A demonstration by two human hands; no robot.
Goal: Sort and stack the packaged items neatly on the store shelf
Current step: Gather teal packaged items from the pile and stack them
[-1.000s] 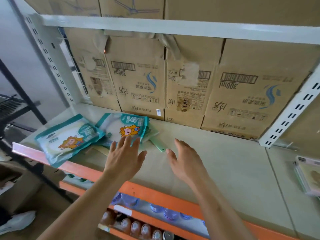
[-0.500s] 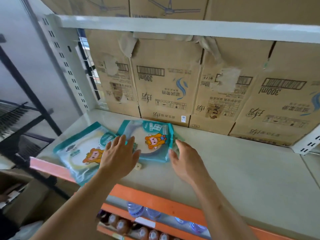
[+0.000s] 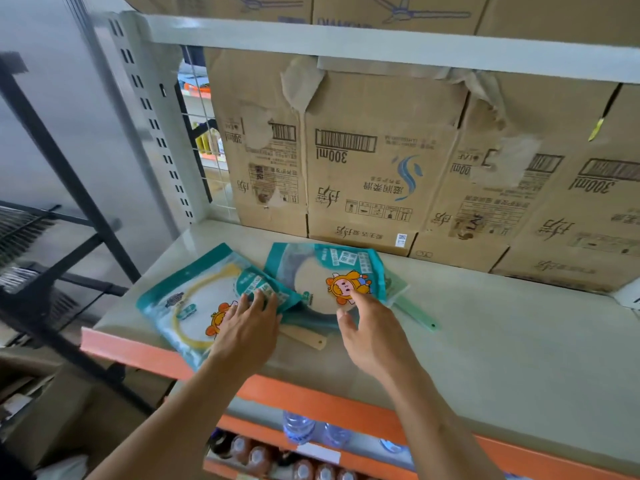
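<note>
Two flat teal-and-white packages with an orange cartoon figure lie on the grey shelf [image 3: 485, 334]. The left package [image 3: 194, 303] sits near the shelf's front left corner, and the right package [image 3: 311, 275] overlaps its upper corner. My left hand [image 3: 247, 327] rests with straight fingers on the left package, where the two overlap. My right hand [image 3: 372, 332] has its fingertips on the lower right part of the right package. A green handle [image 3: 417, 315] and a beige handle [image 3: 304, 337] stick out from under the packages.
Upside-down cardboard boxes [image 3: 374, 174] line the back of the shelf. An orange front rail [image 3: 311, 396] edges it, with water bottles [image 3: 299, 427] on the shelf below. A black metal rack [image 3: 52, 237] stands to the left. The shelf's right half is bare.
Both hands have moved forward onto the packages: the left now lies on the left package, the right touches the right one. The view has shifted closer and to the left.
</note>
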